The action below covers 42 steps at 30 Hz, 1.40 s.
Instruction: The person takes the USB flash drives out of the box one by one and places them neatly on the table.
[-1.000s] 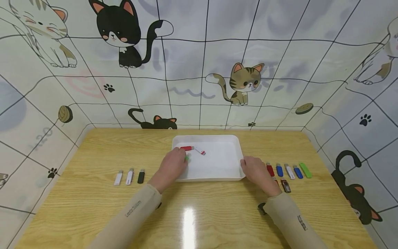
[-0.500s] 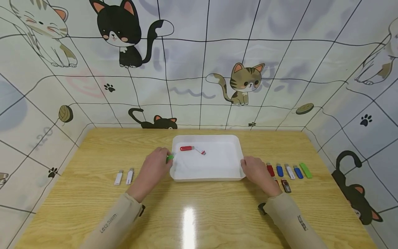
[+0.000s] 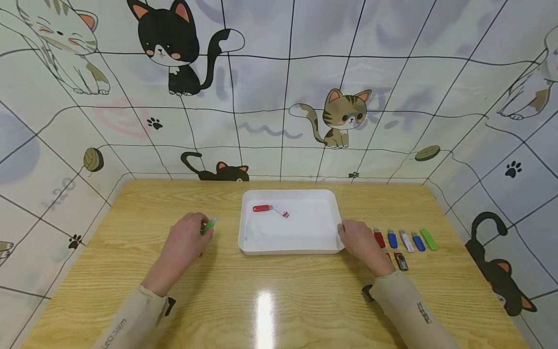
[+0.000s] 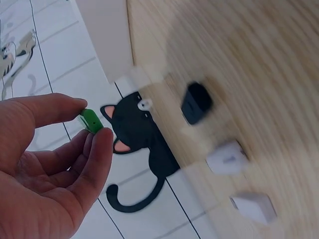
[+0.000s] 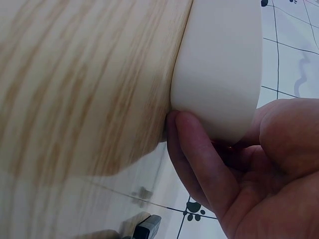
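My left hand [image 3: 185, 240] pinches a green USB flash drive [image 3: 208, 226] between thumb and fingertips, above the table left of the white tray [image 3: 296, 250]. In the left wrist view the green drive shows end-on, with a black USB drive [image 4: 197, 103] and two white USB drives, one nearer [image 4: 228, 158] and one farther down [image 4: 254, 207], on the wood beside it. The head view has those three hidden behind my left hand. My right hand [image 3: 361, 242] grips the tray's right wall [image 5: 219, 64]. Inside the tray lie a red USB drive [image 3: 261, 208] and a small white-and-red one [image 3: 281, 212].
Right of my right hand, several USB drives lie on the wooden table [image 3: 305, 300], among them a blue drive [image 3: 392, 238], a green drive [image 3: 428, 239] and a dark red one [image 3: 400, 261]. Cat-printed cloth walls [image 3: 261, 87] enclose the back and sides.
My left hand has lifted the green USB drive out of the tray and carried it left, over the table. My right hand stays on the tray's right side.
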Each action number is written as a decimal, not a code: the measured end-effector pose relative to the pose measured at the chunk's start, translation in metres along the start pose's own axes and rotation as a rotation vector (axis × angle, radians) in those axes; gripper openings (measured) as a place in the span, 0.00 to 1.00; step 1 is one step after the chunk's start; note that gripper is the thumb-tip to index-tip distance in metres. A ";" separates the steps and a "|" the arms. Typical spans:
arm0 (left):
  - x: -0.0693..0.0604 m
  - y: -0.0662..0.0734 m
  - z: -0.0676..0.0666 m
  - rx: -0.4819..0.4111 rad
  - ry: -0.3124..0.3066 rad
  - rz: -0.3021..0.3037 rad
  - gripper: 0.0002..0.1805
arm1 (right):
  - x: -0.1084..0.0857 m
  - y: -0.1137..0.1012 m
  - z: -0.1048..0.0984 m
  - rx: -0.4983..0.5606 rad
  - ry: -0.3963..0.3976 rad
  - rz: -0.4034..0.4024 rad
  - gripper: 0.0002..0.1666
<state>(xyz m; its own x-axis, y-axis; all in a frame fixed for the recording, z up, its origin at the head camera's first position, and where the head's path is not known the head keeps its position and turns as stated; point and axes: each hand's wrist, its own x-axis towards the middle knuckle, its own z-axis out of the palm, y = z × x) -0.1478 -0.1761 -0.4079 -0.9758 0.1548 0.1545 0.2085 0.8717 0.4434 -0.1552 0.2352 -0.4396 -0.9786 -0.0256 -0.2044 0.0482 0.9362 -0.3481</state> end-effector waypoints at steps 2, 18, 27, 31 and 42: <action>-0.003 -0.005 -0.004 -0.005 -0.003 -0.009 0.11 | 0.000 0.000 0.000 0.001 -0.002 0.005 0.17; -0.016 -0.066 -0.025 0.023 -0.081 -0.153 0.17 | -0.002 0.000 0.001 0.001 0.007 -0.009 0.17; -0.021 -0.093 -0.033 0.045 -0.115 -0.230 0.20 | -0.001 0.001 0.001 -0.003 0.002 -0.004 0.16; -0.024 -0.104 -0.037 0.051 -0.141 -0.253 0.23 | -0.001 0.000 0.001 -0.001 0.002 -0.003 0.16; -0.026 -0.115 -0.036 0.077 -0.174 -0.258 0.20 | -0.001 0.001 0.001 0.003 0.010 -0.020 0.17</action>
<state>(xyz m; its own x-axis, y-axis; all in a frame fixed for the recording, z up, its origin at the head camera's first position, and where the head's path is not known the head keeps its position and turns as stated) -0.1436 -0.2968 -0.4309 -0.9939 -0.0044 -0.1104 -0.0462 0.9243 0.3788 -0.1541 0.2352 -0.4408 -0.9813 -0.0406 -0.1879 0.0292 0.9346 -0.3545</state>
